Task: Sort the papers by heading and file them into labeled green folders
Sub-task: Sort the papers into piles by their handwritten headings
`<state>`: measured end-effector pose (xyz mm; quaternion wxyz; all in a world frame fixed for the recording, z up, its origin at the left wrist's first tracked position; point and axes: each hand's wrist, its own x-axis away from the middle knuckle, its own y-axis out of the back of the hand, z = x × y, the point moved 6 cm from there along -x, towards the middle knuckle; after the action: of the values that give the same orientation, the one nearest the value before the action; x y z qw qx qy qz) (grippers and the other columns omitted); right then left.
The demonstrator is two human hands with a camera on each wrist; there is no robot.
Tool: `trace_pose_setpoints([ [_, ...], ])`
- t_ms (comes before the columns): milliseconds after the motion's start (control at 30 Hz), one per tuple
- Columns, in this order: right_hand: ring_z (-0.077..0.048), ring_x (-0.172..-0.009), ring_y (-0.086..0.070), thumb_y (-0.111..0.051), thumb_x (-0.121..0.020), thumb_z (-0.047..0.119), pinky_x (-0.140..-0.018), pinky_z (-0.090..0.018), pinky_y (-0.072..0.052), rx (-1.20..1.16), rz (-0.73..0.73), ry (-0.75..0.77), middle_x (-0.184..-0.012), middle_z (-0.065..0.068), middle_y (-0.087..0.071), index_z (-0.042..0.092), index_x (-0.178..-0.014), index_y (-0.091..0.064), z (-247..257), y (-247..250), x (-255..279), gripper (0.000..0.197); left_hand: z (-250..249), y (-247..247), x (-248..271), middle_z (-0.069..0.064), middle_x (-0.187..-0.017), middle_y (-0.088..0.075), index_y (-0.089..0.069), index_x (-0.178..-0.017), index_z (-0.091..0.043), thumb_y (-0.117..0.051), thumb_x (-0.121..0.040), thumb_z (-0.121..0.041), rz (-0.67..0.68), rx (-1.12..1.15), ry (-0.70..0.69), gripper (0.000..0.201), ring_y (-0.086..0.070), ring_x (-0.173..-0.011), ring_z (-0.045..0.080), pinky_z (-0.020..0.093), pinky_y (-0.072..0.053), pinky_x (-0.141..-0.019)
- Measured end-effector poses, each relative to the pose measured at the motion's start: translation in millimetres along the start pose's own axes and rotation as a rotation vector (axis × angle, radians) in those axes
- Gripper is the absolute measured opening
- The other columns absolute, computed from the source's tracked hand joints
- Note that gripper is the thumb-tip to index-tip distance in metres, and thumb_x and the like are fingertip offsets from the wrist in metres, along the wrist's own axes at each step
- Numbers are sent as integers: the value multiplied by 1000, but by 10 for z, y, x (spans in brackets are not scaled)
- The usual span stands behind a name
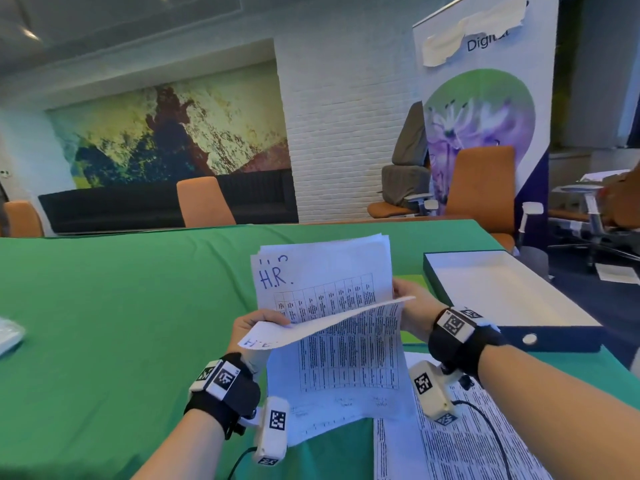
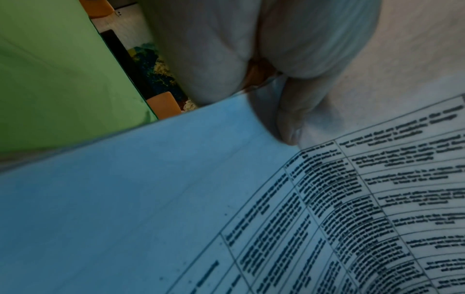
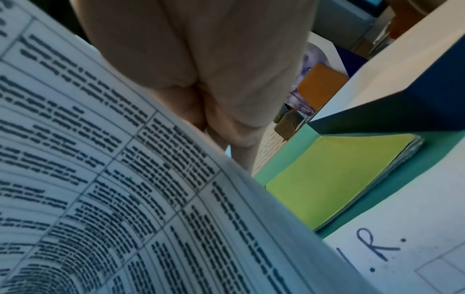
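Observation:
I hold a stack of printed papers (image 1: 329,358) upright above the green table (image 1: 104,323). My left hand (image 1: 273,322) pinches the top corner of the front sheet (image 1: 329,323), which bends forward and down. The sheet behind it shows a handwritten "H.R." heading (image 1: 275,278). My right hand (image 1: 401,292) grips the stack's right edge. The wrist views show fingers (image 2: 289,119) and fingers (image 3: 226,129) on the table-printed pages (image 2: 176,199) (image 3: 113,179). A lime green folder (image 3: 339,179) lies flat on the table behind the stack, partly hidden in the head view (image 1: 414,282).
An open dark box with a white inside (image 1: 502,296) stands at the right. More printed sheets (image 1: 467,445) lie at the lower right, one headed "H.R." (image 3: 382,248). A white object (image 1: 8,336) sits at the left edge. Orange chairs (image 1: 204,202) stand beyond the table.

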<state>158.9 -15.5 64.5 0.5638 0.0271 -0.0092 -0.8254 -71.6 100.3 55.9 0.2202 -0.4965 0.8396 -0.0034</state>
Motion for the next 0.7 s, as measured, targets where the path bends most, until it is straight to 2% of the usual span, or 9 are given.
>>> trace_pose_setpoints([
  [67, -19, -72, -64, -58, -86, -6, -60, -29, -53, 137, 27, 3, -99, -12, -68, 9, -109, -61, 17, -27, 17, 28, 41, 47, -18, 0, -46, -62, -69, -43, -11, -60, -68, 18, -21, -18, 20, 39, -53, -37, 9, 16, -42, -37],
  [167, -16, -80, -56, -42, -90, -7, -53, -16, -43, 637, -28, -66, -127, -11, -57, 14, -138, -42, -129, 163, 51, 52, 90, 153, 7, -2, -50, -63, -67, -44, -13, -48, -72, 33, -165, -138, 41, 57, -59, -51, 11, 20, -49, -52],
  [233, -19, -106, -55, -43, -92, 1, -71, -20, -49, 884, -8, -199, -142, -9, -45, 17, -146, -29, -400, 357, 179, 58, 107, 177, 75, 4, -62, -62, -64, -54, -10, -55, -73, 28, -241, -213, 82, 43, -56, -65, 15, 26, -46, -69],
  [300, -22, -127, -46, -55, -90, 22, -99, -30, -44, 1092, 38, -350, -150, -7, -35, 18, -148, -22, -727, 539, 354, 67, 130, 204, 125, 4, -73, -60, -60, -63, -9, -58, -75, 23, -279, -264, 128, 34, -54, -72, 19, 28, -42, -75],
  [367, -26, -133, -41, -65, -78, 50, -107, -39, -38, 1247, 20, -486, -153, -8, -27, 21, -149, -16, -986, 739, 527, 91, 162, 242, 117, 7, -80, -62, -60, -65, -9, -60, -75, 21, -285, -287, 140, 32, -55, -81, 25, 31, -41, -81],
  [433, -30, -133, -38, -70, -64, 64, -106, -44, -38, 1272, -51, -602, -153, -11, -20, 23, -149, -11, -1133, 913, 696, 111, 193, 287, 99, 11, -85, -63, -61, -64, -9, -62, -74, 20, -297, -313, 142, 31, -55, -88, 27, 34, -41, -85],
  [533, -32, -133, -36, -71, -55, 73, -105, -45, -38, 1266, -137, -662, -150, -12, -22, 20, -148, -6, -1203, 1066, 858, 125, 190, 342, 88, 4, -71, -62, -61, -58, -10, -63, -72, 22, -315, -349, 130, 35, -56, -82, 26, 34, -43, -81],
  [633, -31, -134, -33, -69, -48, 79, -106, -45, -36, 1264, -214, -662, -147, -13, -28, 15, -148, -4, -1206, 1158, 913, 135, 179, 387, 85, -4, -46, -59, -64, -40, -16, -55, -71, 28, -315, -282, 132, 55, -57, -56, 14, 27, -44, -62],
  [700, -30, -132, -36, -71, -47, 76, -106, -44, -38, 1226, -257, -661, -144, -13, -30, 12, -148, -7, -1198, 1187, 926, 136, 181, 429, 97, -5, -43, -58, -63, -37, -16, -52, -72, 29, -325, -290, 146, 58, -53, -54, 17, 26, -44, -59],
])
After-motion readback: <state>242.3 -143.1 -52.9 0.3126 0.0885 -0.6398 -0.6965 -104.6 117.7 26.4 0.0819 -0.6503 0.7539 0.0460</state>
